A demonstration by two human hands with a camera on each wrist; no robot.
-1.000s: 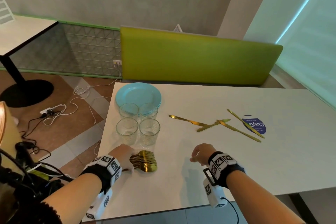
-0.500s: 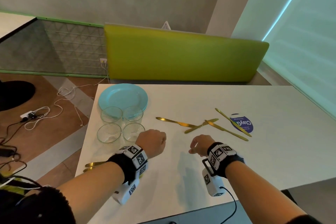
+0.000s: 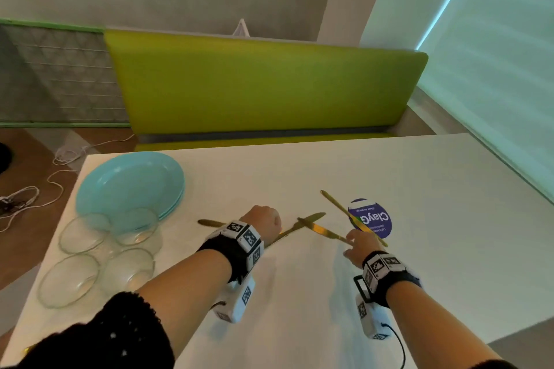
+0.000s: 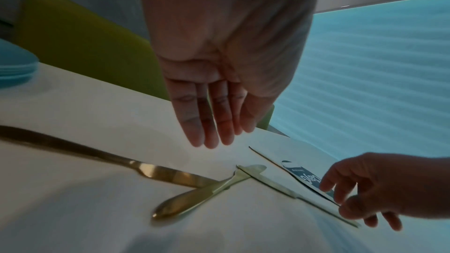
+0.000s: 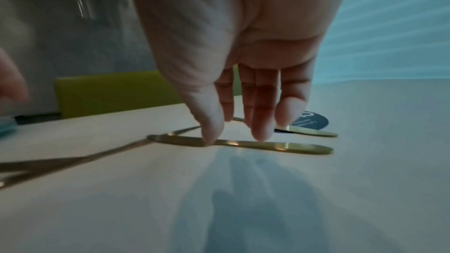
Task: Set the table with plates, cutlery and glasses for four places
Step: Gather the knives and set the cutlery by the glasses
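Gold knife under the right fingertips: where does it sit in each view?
Head: centre, gold knife left of the right hand.
Left wrist: lower right, crossing another knife.
Right wrist: centre, below the fingers.
Shared landmark: round blue sticker beside it.

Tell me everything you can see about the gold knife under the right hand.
The knife is slim, shiny, gold-coloured metal, apparently one piece, with a rounded handle end and a narrower blade. It lies flat on the white table, beside a purple sticker. Its blade tip crosses another knife. The right hand reaches down onto it, thumb touching near its middle; it is not yet lifted.
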